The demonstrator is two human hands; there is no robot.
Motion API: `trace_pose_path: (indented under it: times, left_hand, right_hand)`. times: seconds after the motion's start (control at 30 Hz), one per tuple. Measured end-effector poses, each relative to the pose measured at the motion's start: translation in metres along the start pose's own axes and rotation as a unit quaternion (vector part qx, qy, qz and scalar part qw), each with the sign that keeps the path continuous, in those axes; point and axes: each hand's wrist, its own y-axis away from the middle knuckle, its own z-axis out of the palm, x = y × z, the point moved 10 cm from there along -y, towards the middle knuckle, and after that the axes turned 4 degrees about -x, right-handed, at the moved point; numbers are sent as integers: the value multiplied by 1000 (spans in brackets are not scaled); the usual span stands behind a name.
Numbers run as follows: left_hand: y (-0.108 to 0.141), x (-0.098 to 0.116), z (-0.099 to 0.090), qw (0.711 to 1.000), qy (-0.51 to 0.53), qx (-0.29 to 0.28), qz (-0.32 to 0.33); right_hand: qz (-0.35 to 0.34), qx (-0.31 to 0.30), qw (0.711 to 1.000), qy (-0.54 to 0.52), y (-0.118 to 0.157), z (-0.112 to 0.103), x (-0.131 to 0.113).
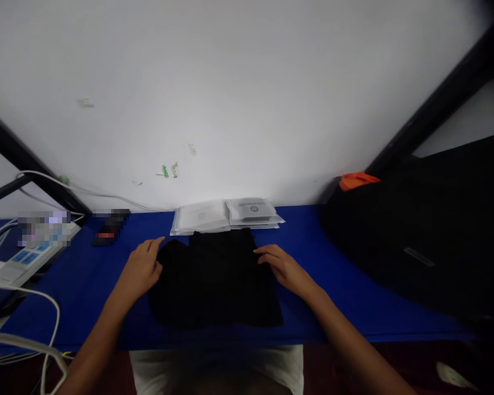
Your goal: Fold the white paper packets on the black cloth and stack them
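Observation:
A black piece of cloth (218, 282), which looks like a folded garment, lies flat on the blue tabletop in front of me. At its upper left edge is my left hand (144, 264), fingers stretched out and thumb apart, touching or just beside the fabric. My right hand (282, 266) rests its outstretched fingertips on the upper right edge of the cloth. Neither hand appears to grip it. Just behind the cloth, two stacks of flat packets in clear plastic, a left stack (201, 215) and a right stack (253, 211), sit against the wall.
A big black bag (411, 236) with an orange item (358, 181) on it fills the right side. To the left are a dark remote-like object (111, 227), a white power strip (37, 252) and loose white cables (53, 307). The blue table (304, 247) meets a white wall (247, 109).

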Motion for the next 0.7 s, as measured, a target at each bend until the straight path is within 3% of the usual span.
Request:
trace_pose_path:
  times: [0.07, 0.13, 0.23, 0.33, 0.47, 0.57, 0.7]
  left_hand:
    - [5, 0, -17, 998, -26, 59, -6]
    - [9, 22, -18, 997, 14, 63, 51]
    - [14, 68, 11, 979, 106, -57, 164]
    - [14, 88, 37, 960, 132, -146, 199]
    - [5, 82, 41, 957, 161, -149, 192]
    - [-7, 74, 38, 962, 154, -143, 171]
    - [-40, 54, 30, 994, 24, -94, 40]
  right_hand:
    - [7, -12, 1000, -15, -1, 0, -5]
    - [15, -52, 998, -20, -4, 5, -13]
    - [29, -117, 993, -10, -5, 14, -24]
    - [48, -146, 988, -7, -3, 18, -27]
    - [68, -140, 988, -1, 5, 18, -20]
    - [81, -85, 993, 7, 2, 9, -8]
    - [81, -13, 996, 24, -21, -8, 7]
